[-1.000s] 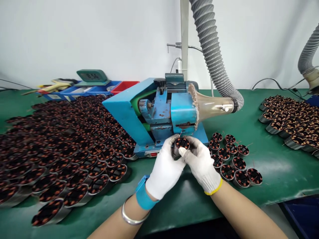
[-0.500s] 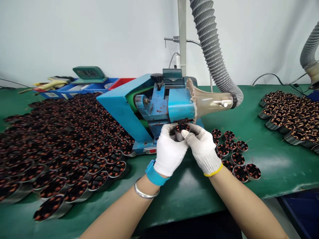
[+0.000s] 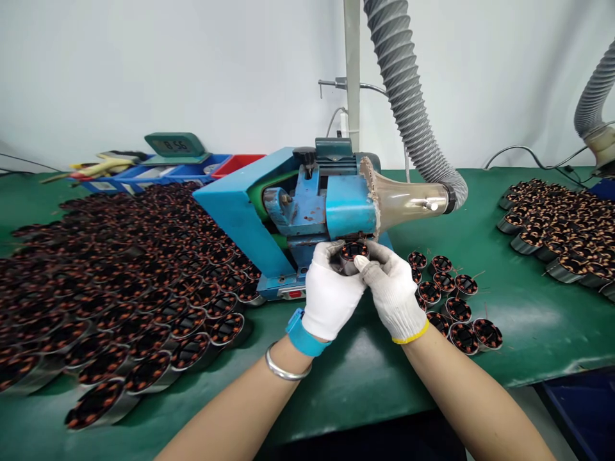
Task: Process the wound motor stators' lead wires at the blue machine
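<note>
Both my hands wear white knit gloves and together hold one small round motor stator (image 3: 353,253) with copper windings. My left hand (image 3: 330,294) wraps its left side, and my right hand (image 3: 391,291) pinches its right side with the thumb over the rim. The stator sits right under the front opening of a blue bench machine (image 3: 307,208). A clear funnel (image 3: 408,202) on the machine's right side joins a grey ribbed hose (image 3: 408,96).
A large spread of stators (image 3: 120,282) covers the green table (image 3: 528,320) to the left. A small group of stators (image 3: 451,301) lies just right of my hands, and another pile (image 3: 562,224) at far right. Blue and red bins (image 3: 158,173) and a clock (image 3: 175,145) stand behind.
My hands carried the stator up and forward from above the table to the machine's front opening, and they keep it there.
</note>
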Available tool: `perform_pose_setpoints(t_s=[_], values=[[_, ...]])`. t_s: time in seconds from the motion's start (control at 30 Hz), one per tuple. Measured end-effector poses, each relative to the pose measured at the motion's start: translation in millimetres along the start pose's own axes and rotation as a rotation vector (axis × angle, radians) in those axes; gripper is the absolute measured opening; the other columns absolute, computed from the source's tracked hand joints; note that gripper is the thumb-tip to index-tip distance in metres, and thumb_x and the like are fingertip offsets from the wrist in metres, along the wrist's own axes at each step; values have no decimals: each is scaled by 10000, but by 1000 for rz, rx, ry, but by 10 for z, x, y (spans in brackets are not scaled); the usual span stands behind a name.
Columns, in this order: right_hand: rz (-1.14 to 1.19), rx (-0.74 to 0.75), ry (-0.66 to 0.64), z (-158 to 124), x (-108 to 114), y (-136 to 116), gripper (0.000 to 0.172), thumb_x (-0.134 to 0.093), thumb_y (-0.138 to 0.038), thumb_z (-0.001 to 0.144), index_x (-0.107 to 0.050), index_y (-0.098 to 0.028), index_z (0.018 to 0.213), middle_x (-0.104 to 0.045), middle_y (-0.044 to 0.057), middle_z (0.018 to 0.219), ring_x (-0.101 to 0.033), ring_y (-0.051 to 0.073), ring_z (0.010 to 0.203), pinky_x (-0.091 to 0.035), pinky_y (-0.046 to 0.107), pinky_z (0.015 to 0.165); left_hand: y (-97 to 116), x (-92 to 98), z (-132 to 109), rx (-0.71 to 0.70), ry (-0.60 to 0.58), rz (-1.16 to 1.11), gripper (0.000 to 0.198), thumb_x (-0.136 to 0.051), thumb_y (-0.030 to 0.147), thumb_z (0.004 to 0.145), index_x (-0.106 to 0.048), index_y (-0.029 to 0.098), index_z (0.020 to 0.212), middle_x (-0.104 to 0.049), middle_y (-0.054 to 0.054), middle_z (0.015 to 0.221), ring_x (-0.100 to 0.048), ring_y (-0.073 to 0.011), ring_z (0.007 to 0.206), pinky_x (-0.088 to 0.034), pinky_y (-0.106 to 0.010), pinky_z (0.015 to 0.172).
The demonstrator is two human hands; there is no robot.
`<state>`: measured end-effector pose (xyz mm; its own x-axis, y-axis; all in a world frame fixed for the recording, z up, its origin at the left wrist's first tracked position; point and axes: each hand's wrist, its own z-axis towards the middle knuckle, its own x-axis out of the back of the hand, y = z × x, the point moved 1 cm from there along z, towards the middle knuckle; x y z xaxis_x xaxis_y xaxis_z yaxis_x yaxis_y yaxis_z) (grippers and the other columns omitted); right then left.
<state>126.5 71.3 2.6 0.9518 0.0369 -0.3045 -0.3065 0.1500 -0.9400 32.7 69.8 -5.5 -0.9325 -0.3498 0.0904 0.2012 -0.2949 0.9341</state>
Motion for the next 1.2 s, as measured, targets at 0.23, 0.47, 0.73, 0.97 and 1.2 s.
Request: perform_pose_setpoints(t_s=[0.23, 0.47, 0.73, 0.97, 1.2], values=[[14, -34, 0, -5, -24, -44, 317, -693, -344, 729, -687, -166, 992, -728, 53, 898, -676, 213, 853, -556, 329, 806, 100, 22, 31, 10, -3, 106, 308, -706, 236, 661, -535, 187, 913, -660, -26, 797, -645, -179, 717, -523, -303, 665], [104, -41, 8, -13, -27, 0, 370, -712, -339, 706, -670, -159, 1026, -727, 66, 980, -682, 226, 914, -551, 347, 870, 58, 19, 6, -32, 11, 78, 345, -717, 228, 646, -535, 189, 936, -677, -49, 885, -663, -203, 812, -532, -329, 737], [100, -44, 46, -16, -30, 44, 442, -735, -362, 691, -648, -141, 1064, -718, 90, 1026, -672, 248, 966, -544, 368, 897, -6, 25, 12, -57, 8, 122, 377, -721, 254, 652, -553, 195, 984, -695, -65, 925, -672, -214, 841, -533, -338, 760], [175, -54, 9, -25, -37, 50, 388, -705, -368, 766, -644, -153, 1083, -711, 89, 1059, -661, 254, 1021, -526, 380, 942, 69, 35, 45, -38, -13, 174, 270, -681, 290, 705, -565, 196, 930, -690, -44, 837, -657, -186, 727, -520, -299, 659], [102, -18, 18, -87, -3, 82, 422, -714, -339, 738, -622, -145, 1101, -708, 105, 1038, -672, 256, 962, -538, 397, 894, 37, 86, -34, -103, -8, 144, 364, -707, 233, 667, -540, 185, 986, -684, -64, 920, -673, -207, 840, -546, -341, 760]])
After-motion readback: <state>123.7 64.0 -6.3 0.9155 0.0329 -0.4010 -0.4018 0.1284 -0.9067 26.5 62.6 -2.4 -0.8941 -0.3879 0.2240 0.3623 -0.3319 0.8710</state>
